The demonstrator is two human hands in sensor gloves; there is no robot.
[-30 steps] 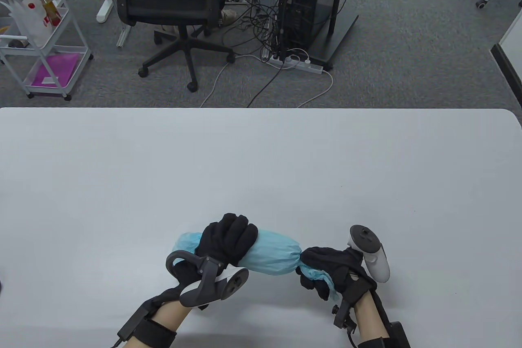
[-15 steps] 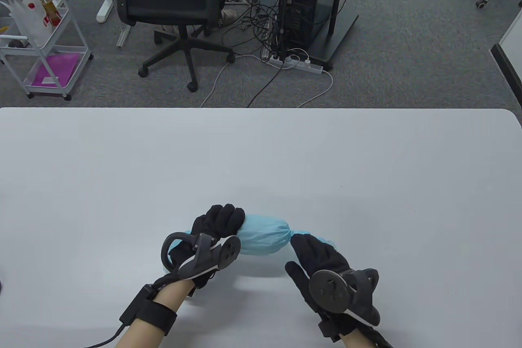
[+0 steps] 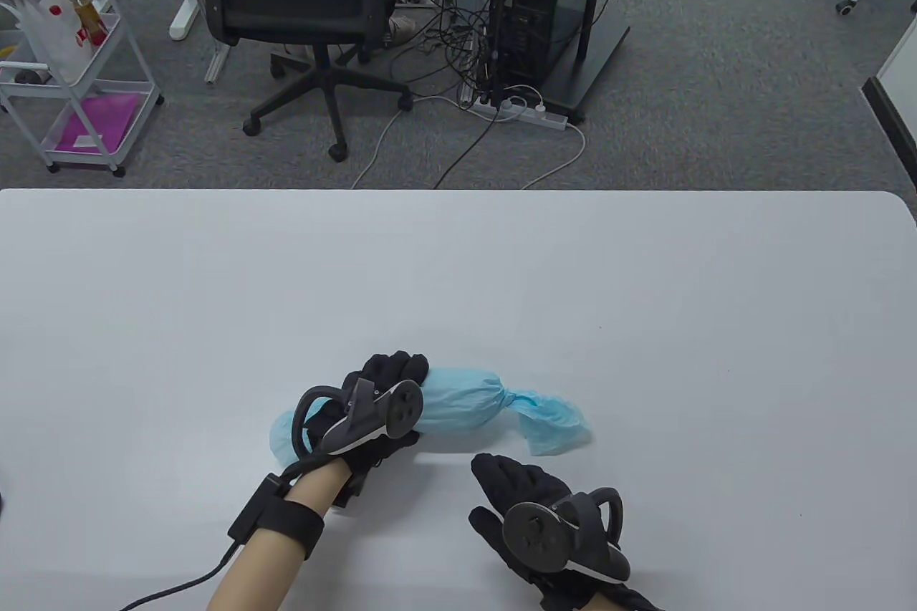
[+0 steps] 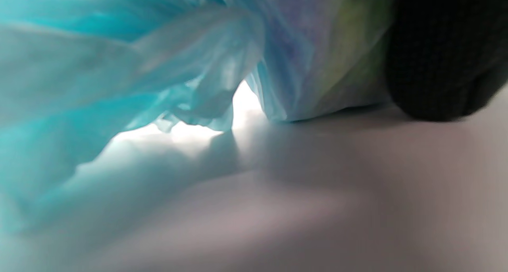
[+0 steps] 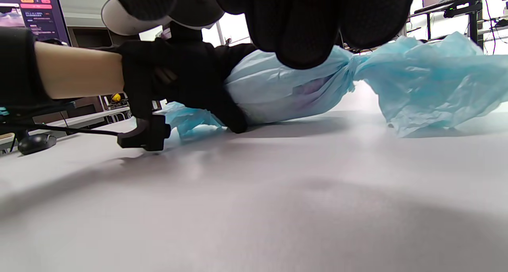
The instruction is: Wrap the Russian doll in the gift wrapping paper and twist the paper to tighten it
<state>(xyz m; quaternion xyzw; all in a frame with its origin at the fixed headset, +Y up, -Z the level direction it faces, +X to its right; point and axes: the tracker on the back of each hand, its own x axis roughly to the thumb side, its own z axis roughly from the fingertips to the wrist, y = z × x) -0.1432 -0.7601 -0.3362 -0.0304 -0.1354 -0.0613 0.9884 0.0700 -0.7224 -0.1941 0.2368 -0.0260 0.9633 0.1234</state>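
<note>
The right hand (image 3: 534,507) has let go: half a second ago its fingers were still at the twisted end of the paper, and now it lies apart from the parcel, nearer the table's near edge, fingers loose and holding nothing. The twist holds on its own, a tight neck with the free tail (image 3: 555,422) flared out on the table (image 3: 458,267). That suggests the right-hand end is done and the other end is next.

The left hand (image 3: 372,407) stays curled round the parcel's left part, pinning it down. The wrapped doll (image 3: 458,403) lies on its side near the middle of the table's near edge, covered in pale blue gift paper.

The table view hides the left end under the tracker; only a lobe of blue paper (image 3: 283,435) shows beyond the hand. The left wrist view shows loose paper (image 4: 119,77) gathered there but, as far as its blur allows, not wrung tight, and faint green and purple colour (image 4: 341,45) through the sheet, probably the doll's paint. The right wrist view confirms the parcel (image 5: 285,91) rests on the table.
</note>
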